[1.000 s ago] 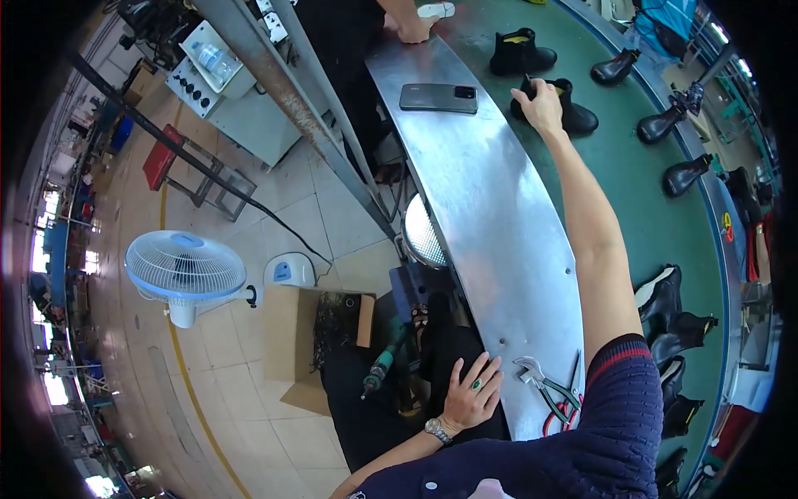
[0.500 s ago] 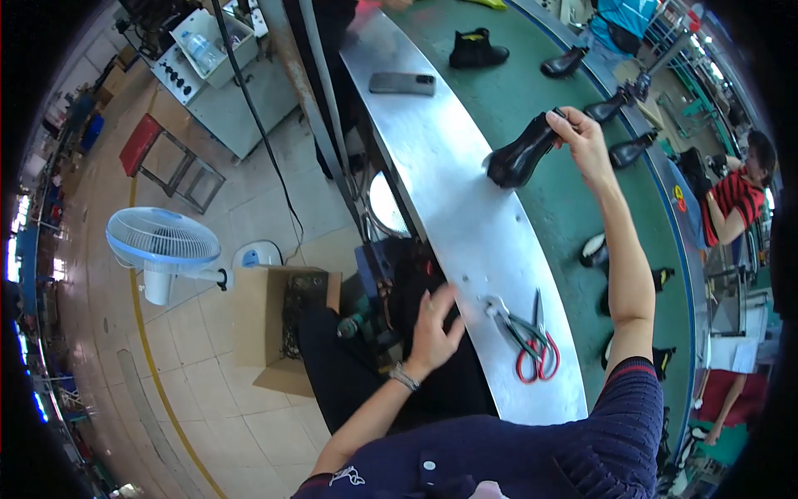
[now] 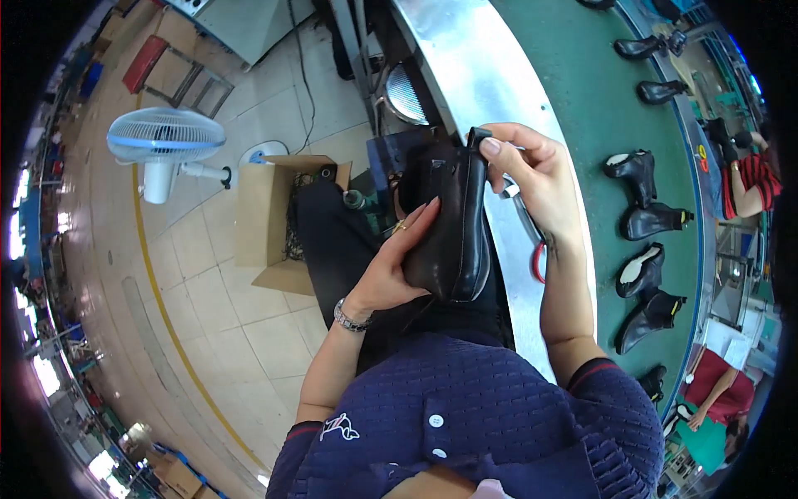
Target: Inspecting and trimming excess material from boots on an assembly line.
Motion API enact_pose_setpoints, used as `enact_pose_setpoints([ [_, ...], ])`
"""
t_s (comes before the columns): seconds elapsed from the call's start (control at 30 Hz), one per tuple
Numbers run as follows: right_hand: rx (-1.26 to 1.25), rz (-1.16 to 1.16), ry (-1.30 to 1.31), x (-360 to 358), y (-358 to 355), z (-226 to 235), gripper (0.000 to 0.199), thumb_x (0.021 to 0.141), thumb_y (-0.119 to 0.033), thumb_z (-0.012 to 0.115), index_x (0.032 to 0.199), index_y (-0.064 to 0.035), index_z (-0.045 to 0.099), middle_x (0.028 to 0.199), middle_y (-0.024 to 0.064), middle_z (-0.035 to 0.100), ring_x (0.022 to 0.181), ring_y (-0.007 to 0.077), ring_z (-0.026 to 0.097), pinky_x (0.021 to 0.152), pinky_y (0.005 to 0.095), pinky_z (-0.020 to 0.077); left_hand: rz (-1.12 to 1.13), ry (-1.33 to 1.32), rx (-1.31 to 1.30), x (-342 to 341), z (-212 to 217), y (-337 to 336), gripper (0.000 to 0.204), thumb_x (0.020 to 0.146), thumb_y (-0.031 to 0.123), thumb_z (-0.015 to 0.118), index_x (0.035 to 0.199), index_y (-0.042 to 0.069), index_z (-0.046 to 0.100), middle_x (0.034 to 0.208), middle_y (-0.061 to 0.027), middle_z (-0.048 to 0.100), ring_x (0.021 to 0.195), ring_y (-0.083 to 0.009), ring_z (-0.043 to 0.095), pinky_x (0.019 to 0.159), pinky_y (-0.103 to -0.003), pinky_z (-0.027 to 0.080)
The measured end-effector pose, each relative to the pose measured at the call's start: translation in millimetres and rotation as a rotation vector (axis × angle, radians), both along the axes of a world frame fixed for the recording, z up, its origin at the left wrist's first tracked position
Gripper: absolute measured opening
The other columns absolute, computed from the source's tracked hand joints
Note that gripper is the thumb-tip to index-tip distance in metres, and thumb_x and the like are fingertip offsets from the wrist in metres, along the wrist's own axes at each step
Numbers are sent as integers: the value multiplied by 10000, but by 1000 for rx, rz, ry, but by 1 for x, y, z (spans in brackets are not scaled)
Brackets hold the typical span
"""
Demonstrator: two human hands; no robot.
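A shiny black leather boot [image 3: 453,237] is held over my lap, close to the edge of the metal bench. My left hand [image 3: 391,266] cups its side, fingers wrapped over the leather and thumb beneath. With my right hand [image 3: 532,170] I pinch a strap or pull tab at the upper end of the boot between thumb and fingers. Partly hidden behind my right hand and forearm, red-handled scissors [image 3: 539,262] lie on the bench. The sole is turned out of sight.
The curved metal bench [image 3: 474,58] runs beside a green conveyor [image 3: 573,91] bearing several black boots [image 3: 652,220]. At left stand an open cardboard box [image 3: 258,224], a fan [image 3: 166,137] and a red-seated stool [image 3: 145,62]. Co-workers [image 3: 748,183] sit beyond the conveyor.
The boot has come from above the bench's far side down to my lap. My left hand, formerly open and holding nothing, now grips it too. My view has shifted nearer.
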State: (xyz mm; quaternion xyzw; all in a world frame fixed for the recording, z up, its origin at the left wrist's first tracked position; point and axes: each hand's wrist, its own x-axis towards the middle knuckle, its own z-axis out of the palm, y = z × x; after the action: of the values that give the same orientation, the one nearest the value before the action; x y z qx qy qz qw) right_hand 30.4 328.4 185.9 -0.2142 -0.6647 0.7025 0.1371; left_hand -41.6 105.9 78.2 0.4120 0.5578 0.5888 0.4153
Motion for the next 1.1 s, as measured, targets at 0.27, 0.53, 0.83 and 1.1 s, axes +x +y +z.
enact_pose_setpoints([
  [0.27,1082,-115,-687,98,26,-142,477,830,-187,718,1262,-31,591,1166,152,614,1099,347,581,953,426,452,433,-159,-98,-3,4,-99,1047,697,48,839,1529,41,204,1489,-107,390,1348,-226,408,1113,-363,331],
  [0.53,1037,-73,-767,110,31,-149,429,892,-206,653,1283,-41,593,1149,184,590,1098,337,560,949,420,438,639,-721,-408,-35,0,-136,599,850,286,762,1308,6,496,1153,-65,612,1053,-151,581,913,-325,476],
  [0.83,-372,-70,-432,41,-18,-57,471,872,-171,677,1285,-31,498,960,112,681,660,124,627,492,171,415,551,-497,-351,-37,31,-54,775,903,394,688,1441,0,292,1233,-103,541,1092,-164,544,943,-319,458],
  [1.1,-243,537,-516,-30,-61,-5,703,903,-120,625,1514,-81,282,1002,176,707,816,159,679,595,206,502,606,-248,-285,-44,-13,-61,711,944,341,609,1455,-40,293,1396,-186,469,1332,-246,415,1093,-340,331],
])
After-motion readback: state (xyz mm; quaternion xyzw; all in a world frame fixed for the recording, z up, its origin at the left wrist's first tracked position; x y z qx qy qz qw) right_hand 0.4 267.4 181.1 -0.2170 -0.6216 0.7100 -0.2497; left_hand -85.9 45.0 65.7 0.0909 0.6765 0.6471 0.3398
